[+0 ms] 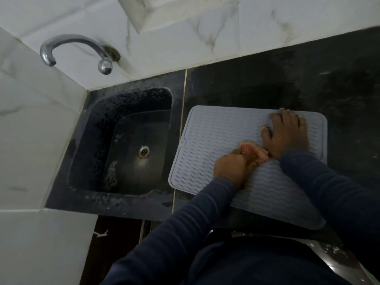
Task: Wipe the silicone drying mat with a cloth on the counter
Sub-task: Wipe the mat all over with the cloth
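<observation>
Silicone drying mat [216, 130], grey with wavy ridges, lay flat under both hands. The left hand [230, 169] had its fingers curled round a bunched orange checked cloth [254, 152], holding it down on the mat's middle. The right hand [285, 134] lay just beside the cloth, palm down, fingers spread on the mat's far part. The mat rested on the dark bench [308, 79], just right of the sink [98, 124]. A chrome tap [106, 65] stuck out of the tiled wall [185, 38] above.
</observation>
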Demonstrator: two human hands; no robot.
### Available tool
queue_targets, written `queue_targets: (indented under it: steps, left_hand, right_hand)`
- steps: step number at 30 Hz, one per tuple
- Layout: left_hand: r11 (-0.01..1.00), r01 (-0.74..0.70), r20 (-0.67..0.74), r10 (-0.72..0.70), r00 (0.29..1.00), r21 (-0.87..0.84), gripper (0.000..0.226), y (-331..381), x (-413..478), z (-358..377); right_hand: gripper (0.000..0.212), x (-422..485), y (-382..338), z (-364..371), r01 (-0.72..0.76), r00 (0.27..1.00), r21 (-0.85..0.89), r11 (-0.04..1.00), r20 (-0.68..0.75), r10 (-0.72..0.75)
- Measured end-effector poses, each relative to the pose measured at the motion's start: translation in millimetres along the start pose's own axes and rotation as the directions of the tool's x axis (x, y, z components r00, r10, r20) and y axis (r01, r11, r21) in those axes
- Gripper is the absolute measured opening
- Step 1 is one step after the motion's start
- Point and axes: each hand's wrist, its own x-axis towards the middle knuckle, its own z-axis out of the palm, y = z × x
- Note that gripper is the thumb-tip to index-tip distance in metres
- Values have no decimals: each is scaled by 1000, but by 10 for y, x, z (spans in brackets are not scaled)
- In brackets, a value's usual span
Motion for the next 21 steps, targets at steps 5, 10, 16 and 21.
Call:
queue_targets:
  steps: [5, 10, 16, 21]
  left_hand:
    - [935, 354, -69, -356, 932, -32, 53, -1125, -174, -426]
    - [924, 382, -170, -376, 911, 8, 55, -1272, -118, -568]
    - [994, -83, -18, 82, 996, -64, 41, -95, 49, -53]
    - [979, 154, -115, -170, 979, -135, 50, -763, 38, -244]
  right_hand:
    - [55, -7, -3, -14, 4, 1000, 10, 1000, -22, -4]
    - [53, 19, -25, -13, 2, 1000, -19, 1000, -7, -2]
    - [53, 24, -22, 0, -7, 1000, -37, 999, -13, 6]
    - [52, 23, 6, 24, 4, 999, 1, 1000, -45, -3]
